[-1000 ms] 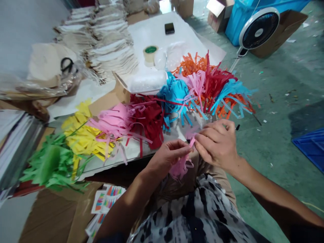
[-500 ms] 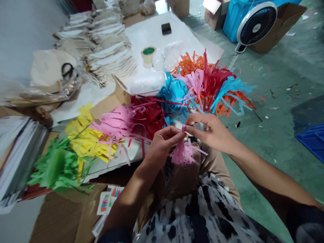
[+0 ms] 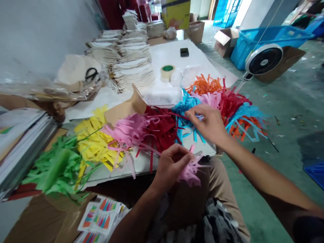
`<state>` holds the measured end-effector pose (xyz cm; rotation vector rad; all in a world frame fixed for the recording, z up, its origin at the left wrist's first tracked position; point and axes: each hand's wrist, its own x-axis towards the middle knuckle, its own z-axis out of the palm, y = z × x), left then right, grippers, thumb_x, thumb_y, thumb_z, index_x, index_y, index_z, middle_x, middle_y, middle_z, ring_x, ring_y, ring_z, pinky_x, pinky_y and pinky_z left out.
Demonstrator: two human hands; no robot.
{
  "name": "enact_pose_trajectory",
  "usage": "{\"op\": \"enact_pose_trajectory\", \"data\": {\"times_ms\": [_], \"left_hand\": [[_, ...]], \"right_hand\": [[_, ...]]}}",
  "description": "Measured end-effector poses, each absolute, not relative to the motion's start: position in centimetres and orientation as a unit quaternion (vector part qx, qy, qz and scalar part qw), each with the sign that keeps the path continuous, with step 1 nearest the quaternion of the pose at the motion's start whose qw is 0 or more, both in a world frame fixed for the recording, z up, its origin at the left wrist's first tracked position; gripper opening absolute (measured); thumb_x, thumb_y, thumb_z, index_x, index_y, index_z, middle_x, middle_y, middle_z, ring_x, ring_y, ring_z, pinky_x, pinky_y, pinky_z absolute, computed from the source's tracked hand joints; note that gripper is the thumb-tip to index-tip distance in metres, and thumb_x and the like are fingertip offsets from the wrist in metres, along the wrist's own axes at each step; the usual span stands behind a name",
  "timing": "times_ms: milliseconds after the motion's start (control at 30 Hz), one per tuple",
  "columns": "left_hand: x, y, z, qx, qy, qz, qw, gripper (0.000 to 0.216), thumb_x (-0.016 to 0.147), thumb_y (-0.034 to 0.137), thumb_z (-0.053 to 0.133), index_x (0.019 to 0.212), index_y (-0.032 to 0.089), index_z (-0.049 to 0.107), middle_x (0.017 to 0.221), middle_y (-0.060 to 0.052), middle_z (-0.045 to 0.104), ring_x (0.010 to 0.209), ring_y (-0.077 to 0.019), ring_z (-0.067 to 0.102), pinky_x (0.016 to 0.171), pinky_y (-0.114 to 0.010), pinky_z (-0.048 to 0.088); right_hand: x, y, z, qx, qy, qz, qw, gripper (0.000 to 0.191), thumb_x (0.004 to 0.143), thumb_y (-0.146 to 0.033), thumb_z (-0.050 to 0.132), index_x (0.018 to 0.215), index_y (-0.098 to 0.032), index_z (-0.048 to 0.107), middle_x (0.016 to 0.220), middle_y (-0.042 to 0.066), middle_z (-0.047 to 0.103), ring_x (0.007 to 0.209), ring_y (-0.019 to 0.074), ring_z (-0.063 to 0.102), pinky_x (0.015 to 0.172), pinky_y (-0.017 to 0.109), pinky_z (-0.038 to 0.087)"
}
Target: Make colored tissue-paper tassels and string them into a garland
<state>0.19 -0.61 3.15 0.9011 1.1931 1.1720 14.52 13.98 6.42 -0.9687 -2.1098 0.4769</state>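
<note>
One pink tassel [image 3: 191,176], bunched but seemingly yet to be finished, hangs clamped in the fingers of the left hand [image 3: 172,163], before the near edge of the desk [image 3: 174,52]. Whether the right hand [image 3: 210,125], by the blue strips [image 3: 184,103], grips anything I cannot tell.

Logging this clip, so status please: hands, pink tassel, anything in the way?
Left hand pinching pink tassel. Right hand at blue strips, grip unclear. No obstruction visible.

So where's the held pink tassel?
In the head view, lower right of centre, the pink tassel is pinched in the left hand, below the right hand.
</note>
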Motion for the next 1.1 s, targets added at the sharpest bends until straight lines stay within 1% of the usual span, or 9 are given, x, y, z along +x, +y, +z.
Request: {"op": "enact_pose_trajectory", "data": {"times_ms": [67,133,233,400,533,700,867,1000,1100], "left_hand": [[-0.6,-1.1,2.9,0.399,0.517,0.492,0.575,0.026,0.081,0.039,0.088,0.081,0.017,0.074,0.079,-0.002,0.071,0.075,-0.0142,0.064,0.071,-0.023,0.049],[-1.5,-1.7,2.6,0.409,0.527,0.487,0.564,0.023,0.082,0.037,0.087,0.081,0.017,0.074,0.081,-0.002,0.071,0.076,-0.0142,0.064,0.072,-0.023,0.049],[-2.9,-2.6,2.4,0.392,0.532,0.492,0.566,0.019,0.082,0.032,0.087,0.083,0.018,0.075,0.083,-0.001,0.073,0.077,-0.0139,0.066,0.073,-0.023,0.050],[-5.1,-3.7,1.5,0.325,0.525,0.528,0.583,0.028,0.077,0.032,0.093,0.099,0.021,0.078,0.088,-0.001,0.077,0.081,-0.0144,0.070,0.078,-0.023,0.054],[-6.1,-3.8,0.8,0.287,0.518,0.542,0.596,0.025,0.078,0.035,0.092,0.093,0.020,0.081,0.088,-0.003,0.079,0.083,-0.0152,0.072,0.079,-0.024,0.055],[-6.3,-3.8,1.1,0.252,0.495,0.594,0.582,0.023,0.080,0.037,0.090,0.086,0.019,0.077,0.077,0.001,0.073,0.072,-0.0111,0.066,0.073,-0.021,0.053],[-5.9,-4.4,2.0,0.262,0.497,0.605,0.564,0.023,0.084,0.037,0.087,0.088,0.017,0.076,0.076,0.001,0.071,0.070,-0.0091,0.064,0.071,-0.019,0.051],[-5.8,-4.9,2.6,0.269,0.505,0.600,0.559,0.026,0.083,0.040,0.088,0.087,0.016,0.076,0.076,0.001,0.071,0.069,-0.0085,0.064,0.069,-0.018,0.050],[-5.9,-5.2,2.6,0.265,0.516,0.602,0.549,0.028,0.082,0.040,0.089,0.088,0.017,0.076,0.078,0.000,0.072,0.070,-0.0091,0.065,0.069,-0.018,0.050]], "right_hand": [[11.7,18.0,6.6,-0.402,-0.860,0.095,0.299,0.030,0.106,-0.036,0.053,0.095,-0.020,0.076,0.102,0.009,0.078,0.102,0.0262,0.068,0.095,0.039,0.046],[8.7,21.6,6.6,-0.445,-0.878,0.052,0.170,0.032,0.107,-0.033,0.049,0.116,-0.021,0.077,0.122,0.012,0.077,0.117,0.0283,0.066,0.102,0.041,0.044],[4.7,25.7,6.0,-0.481,-0.872,0.057,0.073,0.029,0.099,-0.029,0.060,0.117,-0.018,0.081,0.123,0.017,0.078,0.116,0.0323,0.069,0.099,0.043,0.048],[1.8,28.8,5.1,-0.512,-0.857,0.057,-0.013,0.033,0.083,-0.027,0.079,0.113,-0.014,0.082,0.119,0.020,0.079,0.111,0.0364,0.072,0.089,0.042,0.054],[1.7,29.1,5.0,-0.511,-0.858,0.032,-0.042,0.037,0.082,-0.023,0.078,0.118,-0.012,0.081,0.122,0.022,0.078,0.113,0.0374,0.072,0.091,0.043,0.055],[2.4,28.5,4.9,-0.505,-0.863,0.003,-0.024,0.034,0.091,-0.026,0.066,0.118,-0.013,0.081,0.126,0.022,0.076,0.121,0.0406,0.068,0.097,0.048,0.052],[2.2,29.0,4.6,-0.480,-0.877,0.014,-0.013,0.038,0.092,-0.034,0.069,0.128,-0.027,0.079,0.123,0.009,0.080,0.119,0.0319,0.069,0.102,0.043,0.050],[1.1,29.8,4.4,-0.466,-0.884,0.020,-0.023,0.027,0.085,-0.030,0.076,0.109,-0.025,0.085,0.117,0.010,0.081,0.113,0.0318,0.072,0.093,0.037,0.053],[0.9,30.1,4.1,-0.460,-0.887,0.019,-0.023,0.026,0.085,-0.028,0.075,0.109,-0.023,0.086,0.118,0.011,0.081,0.114,0.0320,0.072,0.090,0.035,0.053]]}}
